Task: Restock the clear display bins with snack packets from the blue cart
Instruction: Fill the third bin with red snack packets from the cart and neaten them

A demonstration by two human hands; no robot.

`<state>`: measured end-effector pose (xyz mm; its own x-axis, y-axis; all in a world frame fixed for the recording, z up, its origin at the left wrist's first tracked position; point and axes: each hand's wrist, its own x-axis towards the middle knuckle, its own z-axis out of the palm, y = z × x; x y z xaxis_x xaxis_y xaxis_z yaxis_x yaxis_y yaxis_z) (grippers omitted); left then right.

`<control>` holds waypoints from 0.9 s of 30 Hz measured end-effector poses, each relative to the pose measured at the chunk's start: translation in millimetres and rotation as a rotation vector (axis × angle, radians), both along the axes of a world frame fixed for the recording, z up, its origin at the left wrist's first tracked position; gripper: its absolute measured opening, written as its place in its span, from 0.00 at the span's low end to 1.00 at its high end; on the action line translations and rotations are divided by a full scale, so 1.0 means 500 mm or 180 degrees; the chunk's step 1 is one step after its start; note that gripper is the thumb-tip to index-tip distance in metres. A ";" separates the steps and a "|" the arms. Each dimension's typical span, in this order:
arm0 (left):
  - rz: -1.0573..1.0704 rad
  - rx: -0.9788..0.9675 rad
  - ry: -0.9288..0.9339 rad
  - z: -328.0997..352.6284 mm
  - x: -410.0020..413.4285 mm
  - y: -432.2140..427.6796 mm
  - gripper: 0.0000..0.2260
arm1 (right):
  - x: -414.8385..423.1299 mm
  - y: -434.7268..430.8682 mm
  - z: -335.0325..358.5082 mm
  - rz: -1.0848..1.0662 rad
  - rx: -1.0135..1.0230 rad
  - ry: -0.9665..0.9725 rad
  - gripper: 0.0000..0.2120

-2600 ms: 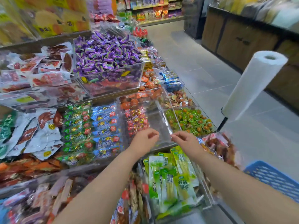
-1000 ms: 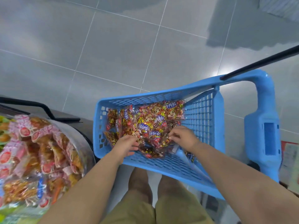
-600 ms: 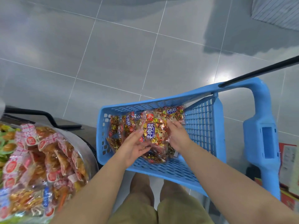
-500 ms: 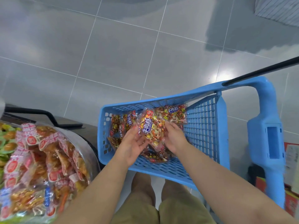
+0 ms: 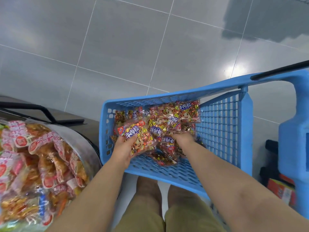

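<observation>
Left hand [image 5: 124,149] grips crinkly packet [image 5: 139,137]; right hand [image 5: 183,139] perhaps clutches another.

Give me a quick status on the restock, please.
Left hand grips a snack packet. Right hand buried in blue cart pile, grip unclear.

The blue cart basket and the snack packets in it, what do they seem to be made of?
Blue cart basket: apparently moulded plastic, matte; its walls are one-piece grids of holes. Snack packets: probably thin clear plastic film, glossy and crinkled; wrapped pieces show through.
</observation>
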<state>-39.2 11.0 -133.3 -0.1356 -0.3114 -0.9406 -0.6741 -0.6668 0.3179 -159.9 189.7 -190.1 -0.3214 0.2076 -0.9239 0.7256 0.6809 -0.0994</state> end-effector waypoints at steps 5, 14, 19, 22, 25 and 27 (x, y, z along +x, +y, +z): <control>0.0039 -0.0028 -0.0063 -0.020 0.032 0.002 0.29 | 0.020 -0.013 -0.037 -0.0548 -0.0287 -0.0497 0.30; 0.0032 -0.0405 0.0051 0.004 0.041 -0.015 0.12 | 0.020 0.053 0.055 -0.1411 -0.0785 -0.0928 0.06; -0.0023 -0.0335 0.0091 0.027 0.033 -0.015 0.16 | 0.005 0.078 0.120 -0.1860 -0.1498 -0.0869 0.08; -0.0360 -0.0173 0.0133 0.036 0.027 -0.008 0.21 | 0.006 0.057 0.144 -0.1370 -0.1967 -0.1057 0.14; -0.0859 -0.0058 0.0127 0.050 0.009 -0.003 0.28 | 0.001 0.022 0.159 -0.0743 -0.2174 -0.1103 0.13; -0.1047 0.0132 0.0024 0.064 -0.006 0.003 0.39 | -0.002 -0.004 0.168 -0.0433 -0.2251 -0.1039 0.13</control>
